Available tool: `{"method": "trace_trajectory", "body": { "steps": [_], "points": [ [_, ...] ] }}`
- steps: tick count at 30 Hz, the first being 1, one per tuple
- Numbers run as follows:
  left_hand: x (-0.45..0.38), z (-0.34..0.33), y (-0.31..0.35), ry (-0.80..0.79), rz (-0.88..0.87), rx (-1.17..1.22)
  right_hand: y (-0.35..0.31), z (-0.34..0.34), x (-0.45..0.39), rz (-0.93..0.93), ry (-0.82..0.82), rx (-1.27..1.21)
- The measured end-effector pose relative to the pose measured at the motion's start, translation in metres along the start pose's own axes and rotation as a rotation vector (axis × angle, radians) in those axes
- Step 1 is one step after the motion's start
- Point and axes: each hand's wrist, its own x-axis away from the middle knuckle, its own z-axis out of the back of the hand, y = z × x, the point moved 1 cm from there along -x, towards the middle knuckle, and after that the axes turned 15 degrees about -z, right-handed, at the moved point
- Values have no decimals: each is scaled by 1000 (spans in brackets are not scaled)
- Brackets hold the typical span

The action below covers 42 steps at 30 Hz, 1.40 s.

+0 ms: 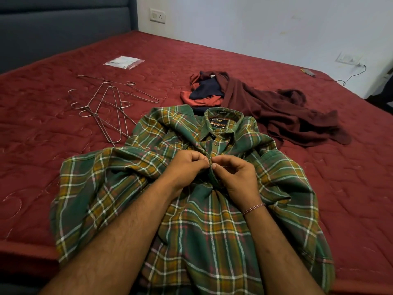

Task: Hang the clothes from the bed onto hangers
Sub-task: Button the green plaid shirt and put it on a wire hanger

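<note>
A green and yellow plaid shirt [212, 226] lies spread front-up on the red bed [42, 167], its collar pointing away from me. My left hand [187, 167] and my right hand [236, 177] meet at the shirt's button placket, just below the collar. Each hand pinches the placket fabric between thumb and fingertips. Several bare wire hangers [106, 107] lie in a loose heap to the upper left of the shirt. Beyond the collar sits a pile of clothes: a maroon garment [287, 116], a dark navy piece [206, 90] and an orange-red one [187, 96].
A small clear plastic packet [124, 61] lies further back on the bed. A padded grey headboard [63, 28] stands at the far left. The white wall at the back carries sockets [157, 15], and a cable [353, 76] hangs at the bed's far right corner.
</note>
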Motion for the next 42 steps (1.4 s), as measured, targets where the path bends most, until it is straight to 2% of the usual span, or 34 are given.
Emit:
{"method": "trace_trajectory", "body": {
  "steps": [10,15,21,22,25,27,29,32,35,38,42],
  "points": [
    [3,3,-4,-50,-69,10,5,-1,-3,117,36,194],
    [4,5,-2,-53,-36,140,4,-1,-2,50,32,74],
    [6,6,-2,-48,-51,162,5,-3,-1,235,127,318],
    [5,6,-3,-47,-56,157,5,-3,-1,210,106,295],
    [5,7,-4,-60,-67,151,2,-1,-1,53,-70,20],
    [4,7,-4,-73,-71,138,1,1,-1,26,-148,-53],
    [4,8,-4,-83,-71,131,1,2,-2,20,-185,-70],
    [2,7,-7,-66,-74,126,1,2,-2,-3,-154,-118],
    [1,6,-14,-71,-140,1,2,4,-5,-40,-119,-89],
    [-1,7,-18,-71,-205,-189,4,3,-8,-70,-75,41],
    [3,2,-9,-52,-308,-475,6,1,-7,2,97,255]
  ]
}}
